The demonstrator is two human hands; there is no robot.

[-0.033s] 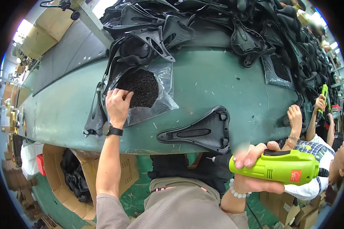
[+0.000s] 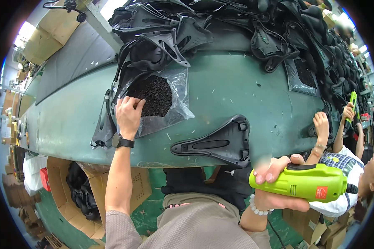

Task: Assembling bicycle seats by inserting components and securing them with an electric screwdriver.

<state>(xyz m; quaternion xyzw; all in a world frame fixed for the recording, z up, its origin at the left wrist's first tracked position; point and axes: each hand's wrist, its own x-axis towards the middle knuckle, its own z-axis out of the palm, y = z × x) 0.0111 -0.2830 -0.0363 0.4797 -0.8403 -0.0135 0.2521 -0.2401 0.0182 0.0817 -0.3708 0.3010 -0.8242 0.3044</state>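
My left hand (image 2: 129, 115), with a watch (image 2: 122, 142) on its wrist, is at the near-left edge of a heap of small dark screws (image 2: 156, 97) on a clear plastic bag (image 2: 182, 93). Its fingertips are pinched together; whatever lies between them is hidden. My right hand (image 2: 274, 176) grips a lime-green electric screwdriver (image 2: 305, 181), its bit pointing left, just off the table's front edge. A black bicycle saddle (image 2: 220, 143) rests on the table between my hands, underside up, its narrow nose to the left. The screwdriver's tip is a little below the saddle, apart from it.
Black saddle parts (image 2: 162, 45) are piled along the back of the green table (image 2: 224, 91). Beside my left hand lies another saddle part (image 2: 104, 128). A cardboard box (image 2: 62, 199) of black parts stands below left. At right, a co-worker's hand (image 2: 321, 124) is near another saddle.
My hands, the screwdriver and the saddle stay in place. The co-worker's hand at right has shifted very slightly.
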